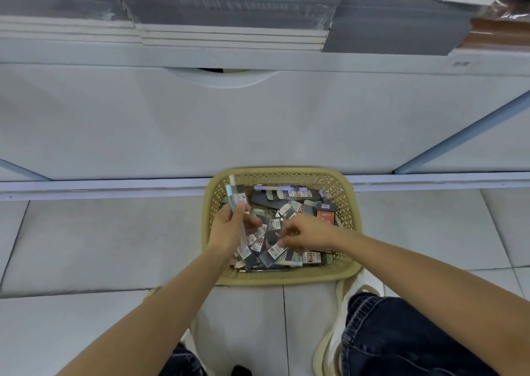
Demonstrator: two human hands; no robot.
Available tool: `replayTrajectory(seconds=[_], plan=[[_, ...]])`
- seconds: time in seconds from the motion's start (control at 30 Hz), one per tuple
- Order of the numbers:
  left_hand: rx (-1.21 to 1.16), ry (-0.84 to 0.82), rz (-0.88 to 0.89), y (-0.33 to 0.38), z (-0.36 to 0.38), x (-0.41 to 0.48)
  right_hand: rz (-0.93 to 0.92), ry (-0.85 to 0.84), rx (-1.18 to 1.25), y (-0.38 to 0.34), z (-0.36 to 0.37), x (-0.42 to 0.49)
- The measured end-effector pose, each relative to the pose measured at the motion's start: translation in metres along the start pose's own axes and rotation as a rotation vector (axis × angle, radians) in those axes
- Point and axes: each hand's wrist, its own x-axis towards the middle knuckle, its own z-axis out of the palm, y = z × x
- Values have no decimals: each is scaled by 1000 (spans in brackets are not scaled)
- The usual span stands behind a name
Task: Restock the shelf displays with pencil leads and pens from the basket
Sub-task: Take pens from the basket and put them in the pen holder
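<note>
Sorting through the basket (286, 279) on the floor (100, 246) with left fingers (239, 213) wrapped round several pens (235, 198), raised clear of the heap seemingly to keep them separate, and right fingers (286, 232) curled down among pencil lead packs (292, 195) directly beneath, actual grip impossible to tell.

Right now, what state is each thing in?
Basket, on the floor, filled with lead packs.
Pens, gripped in the left hand, over the basket.
Right hand, fingers curled among the packs; grip unclear.
Drawer, closed.
</note>
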Motion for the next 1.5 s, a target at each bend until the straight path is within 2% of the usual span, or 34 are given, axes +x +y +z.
replayTrajectory(seconds=[0.1,0.23,0.4,0.57,0.73,0.87,0.93,1.03,1.07,1.17,1.3,1.4,1.5], plan=[[105,12,-32,-7,-12,3,146,57,-306,29,14,-2],[228,-51,-80,-19,-12,3,145,50,-361,43,37,4],[267,-90,-152,-22,-10,8,89,-130,-161,42,-2,0],[136,-106,-231,-19,-3,10,108,-249,157,37,-83,-25],[-35,-95,-268,-13,18,8,26,-92,299,19,-69,-25],[-98,-1,-148,-7,29,11,-44,-124,284,1,-32,-6],[-93,39,-97,-3,25,15,-59,59,281,2,-27,4],[-96,92,-84,1,14,21,23,524,176,15,-32,20],[-50,118,-86,0,11,24,62,606,107,19,-34,25],[121,155,-75,-5,4,31,102,642,-122,28,-29,39],[117,49,-32,-10,2,36,119,689,-263,30,-14,50],[138,26,-42,-12,4,40,89,748,-345,32,-12,52],[151,5,-54,-13,6,40,35,734,-422,35,-16,51]])
